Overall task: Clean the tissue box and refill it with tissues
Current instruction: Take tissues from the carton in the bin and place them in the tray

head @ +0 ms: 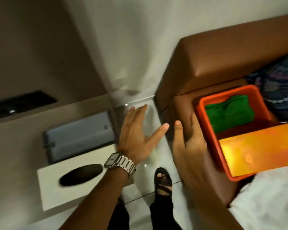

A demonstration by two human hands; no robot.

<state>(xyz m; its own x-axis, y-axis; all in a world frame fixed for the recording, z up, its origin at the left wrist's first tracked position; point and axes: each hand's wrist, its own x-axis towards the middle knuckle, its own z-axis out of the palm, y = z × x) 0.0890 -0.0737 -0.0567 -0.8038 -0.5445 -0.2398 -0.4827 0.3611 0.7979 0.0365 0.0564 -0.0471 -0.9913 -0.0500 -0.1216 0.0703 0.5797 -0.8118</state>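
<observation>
- While both hands hovered empty, the left hand (136,135) and right hand (188,138) were spread open.
- White tissue box (56,183) lay lower left; orange bin (211,135) held green cloth (228,115).

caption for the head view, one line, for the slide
Both open hands, left hand and right hand, hover between white tissue box and orange tray.

My watch (119,162): shiny metal links. Tissue box (56,183) matt white. Bin (211,130) at 3 o'clock glossy orange plastic w/ green cloth (229,112); sofa (223,52) smooth leather-look.
</observation>
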